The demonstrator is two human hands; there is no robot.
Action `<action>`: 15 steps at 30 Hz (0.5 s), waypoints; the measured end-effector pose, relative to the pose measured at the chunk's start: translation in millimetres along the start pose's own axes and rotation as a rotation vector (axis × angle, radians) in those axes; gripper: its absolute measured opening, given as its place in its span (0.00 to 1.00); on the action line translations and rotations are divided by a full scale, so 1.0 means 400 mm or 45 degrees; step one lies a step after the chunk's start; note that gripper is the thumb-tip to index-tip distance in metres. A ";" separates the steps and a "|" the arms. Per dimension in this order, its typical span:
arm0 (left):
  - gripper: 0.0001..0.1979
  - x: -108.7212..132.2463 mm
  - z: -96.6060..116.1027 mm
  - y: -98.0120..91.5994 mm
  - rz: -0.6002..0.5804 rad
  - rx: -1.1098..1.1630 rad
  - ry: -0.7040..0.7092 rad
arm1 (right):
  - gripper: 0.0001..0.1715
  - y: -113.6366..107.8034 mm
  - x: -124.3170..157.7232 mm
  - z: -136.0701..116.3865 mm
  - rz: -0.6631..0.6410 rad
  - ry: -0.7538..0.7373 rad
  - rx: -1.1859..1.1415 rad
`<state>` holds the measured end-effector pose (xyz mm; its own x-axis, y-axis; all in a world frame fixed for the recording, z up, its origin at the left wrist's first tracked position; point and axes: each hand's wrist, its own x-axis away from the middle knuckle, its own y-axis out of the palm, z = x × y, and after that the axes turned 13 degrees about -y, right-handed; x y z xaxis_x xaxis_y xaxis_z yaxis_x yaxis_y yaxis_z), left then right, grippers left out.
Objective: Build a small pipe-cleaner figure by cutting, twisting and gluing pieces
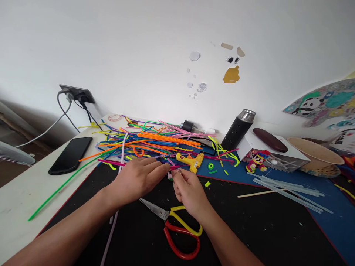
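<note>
My left hand [138, 178] reaches in over the black mat, fingers pressed together and fingertips meeting those of my right hand. My right hand [190, 190] is closed in a pinch. Between the fingertips a small whitish piece [170, 176] shows, mostly covered by the fingers, so its kind is unclear. Just below the hands lie scissors [168, 215] with one yellow and one red handle, their blades pointing left. A yellow glue gun [191, 161] rests right behind my fingertips. One lilac pipe cleaner [110, 240] passes beneath my left forearm.
A heap of coloured pipe cleaners [155, 138] spreads along the wall. At left lies a phone [70, 155]. To the right are a black flask [237, 129], a small pipe-cleaner figure [256, 162], glue sticks [291, 194], a wooden stick [257, 193] and a bowl [316, 151].
</note>
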<state>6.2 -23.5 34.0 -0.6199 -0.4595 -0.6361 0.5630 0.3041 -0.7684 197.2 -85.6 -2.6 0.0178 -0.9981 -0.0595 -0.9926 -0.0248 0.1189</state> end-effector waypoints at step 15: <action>0.11 -0.020 0.011 -0.015 -0.221 0.546 -0.773 | 0.36 -0.012 -0.008 -0.039 -0.084 -0.042 -0.316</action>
<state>10.1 -25.3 44.0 -0.3794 -0.8870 -0.2632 0.7248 -0.1081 -0.6805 203.9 -83.2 12.4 0.0736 -0.9915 -0.1072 -0.9293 -0.1072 0.3534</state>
